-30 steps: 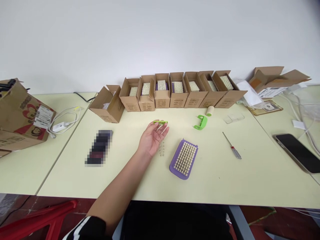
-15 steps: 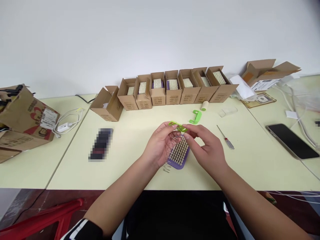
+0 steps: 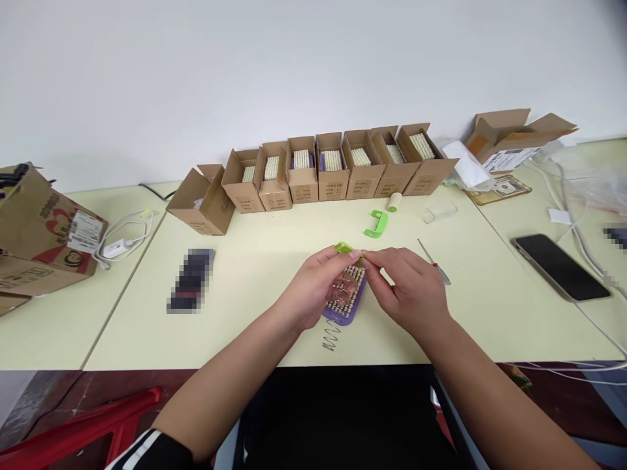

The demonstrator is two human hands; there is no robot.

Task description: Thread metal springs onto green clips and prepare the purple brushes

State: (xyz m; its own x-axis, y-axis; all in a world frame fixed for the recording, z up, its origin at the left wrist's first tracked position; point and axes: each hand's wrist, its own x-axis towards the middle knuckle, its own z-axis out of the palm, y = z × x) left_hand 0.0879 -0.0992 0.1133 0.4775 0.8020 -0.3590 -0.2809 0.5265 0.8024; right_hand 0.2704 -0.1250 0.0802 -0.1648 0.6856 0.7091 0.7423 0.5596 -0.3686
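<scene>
"Where is the piece in hand?"

"The green piece (image 3: 344, 247) is just below and right of the frame's centre, held above the bench (image 3: 274, 274); the left hand (image 3: 313, 284) grips it between thumb and fingers; the right hand (image 3: 409, 284) is closed in a pinch at its right end; whether that pinch also takes in some wire is too small to tell."

"And the wire?"

"A thin wire coil (image 3: 332, 339) shows in loops before the left palm and trails toward the lower middle of the frame; I cannot tell whether it is fastened to the green piece; behind it lies a purple tray (image 3: 345, 320) with rows of pale studs, partly hidden by the hands."

"How far along does it look?"

"Partway, I judge; the piece is in both hands, but its handling looks unfinished; a green bracket (image 3: 382, 223) and a pale roller (image 3: 394, 202) lie loose right of centre, close together yet unjoined; so any fitting of those seems left to do."

"Anything further out?"

"A screwdriver (image 3: 443, 274) lies right of the right hand, out of its grip; a row of cartons (image 3: 333, 186), with pale ridged blocks inside, stands open across the upper middle."
</scene>
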